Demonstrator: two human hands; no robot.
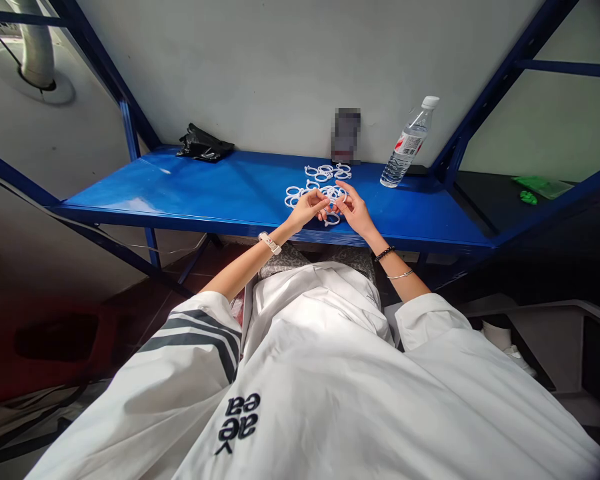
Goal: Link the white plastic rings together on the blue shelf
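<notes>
Both hands meet over the front part of the blue shelf, holding a white plastic ring [335, 191] between them. My left hand [306, 209] is closed, thumb and forefinger pinched at the ring's left side. On the other side, my right hand [355, 212] grips it with thumb and bent fingers. Several more white rings [325, 173] with small eyelets, like curtain rings, lie in a group behind the hands. Another few white rings [293, 195] lie beside my left hand, and one white ring [332, 219] shows just below the fingers. Fingers partly hide the held ring.
The blue metal shelf [250, 193] has a blue frame and a grey wall behind. A water bottle [409, 143] stands at the right. A dark pixelated object [346, 135] leans at the back, and a crumpled black plastic bag [203, 143] lies at the left rear.
</notes>
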